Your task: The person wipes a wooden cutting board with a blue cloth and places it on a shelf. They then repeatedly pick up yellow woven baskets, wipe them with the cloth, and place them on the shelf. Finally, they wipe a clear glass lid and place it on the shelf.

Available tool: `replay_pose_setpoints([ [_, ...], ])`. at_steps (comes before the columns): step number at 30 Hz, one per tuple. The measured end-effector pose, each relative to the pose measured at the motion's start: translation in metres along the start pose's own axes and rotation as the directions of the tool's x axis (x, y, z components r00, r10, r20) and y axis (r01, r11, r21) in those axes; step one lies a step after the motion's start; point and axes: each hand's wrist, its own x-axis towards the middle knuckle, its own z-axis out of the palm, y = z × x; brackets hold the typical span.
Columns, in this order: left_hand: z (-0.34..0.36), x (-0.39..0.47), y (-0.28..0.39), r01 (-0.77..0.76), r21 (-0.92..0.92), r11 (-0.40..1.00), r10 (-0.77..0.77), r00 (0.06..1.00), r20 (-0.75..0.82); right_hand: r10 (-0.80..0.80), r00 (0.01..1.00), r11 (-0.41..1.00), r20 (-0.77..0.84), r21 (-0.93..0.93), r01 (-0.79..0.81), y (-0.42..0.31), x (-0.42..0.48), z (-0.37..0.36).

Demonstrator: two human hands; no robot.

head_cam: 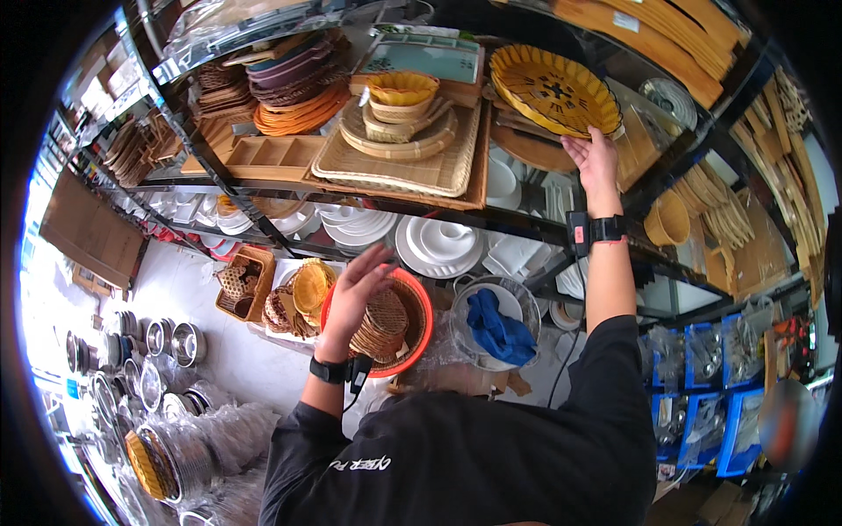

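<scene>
My right hand grips the near rim of a round yellow woven basket tray with a dark pattern at its centre. The tray is tilted above the upper shelf, over some wooden boards. Blurred and holding nothing, my left hand is raised with its fingers apart. Below it stands a red-orange plastic basin with stacked woven baskets inside. Left of my right hand, a rectangular woven tray carries a round bamboo tray, small baskets and a yellow scalloped basket.
A black metal shelf edge crosses before me, with white dishes beneath. A basin holds a blue cloth. Plastic-wrapped metal bowls crowd the left floor. Blue bins stand right, and a wristband cable hangs by my right arm.
</scene>
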Motion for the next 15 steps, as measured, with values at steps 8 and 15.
replay_pose_setpoints([
  [8, -0.04, -0.033, -0.006, 0.072, 0.036, 0.997, -0.065, 0.983, -0.173, 0.06, 0.998, 0.997, -0.018, 0.046, -0.059, 0.022, 0.111, 0.016],
  [15, -0.069, -0.072, -0.015, 0.161, 0.065, 0.985, -0.144, 0.965, -0.217, 0.117, 0.984, 0.992, -0.135, 0.069, -0.108, 0.03, 0.154, 0.029],
])
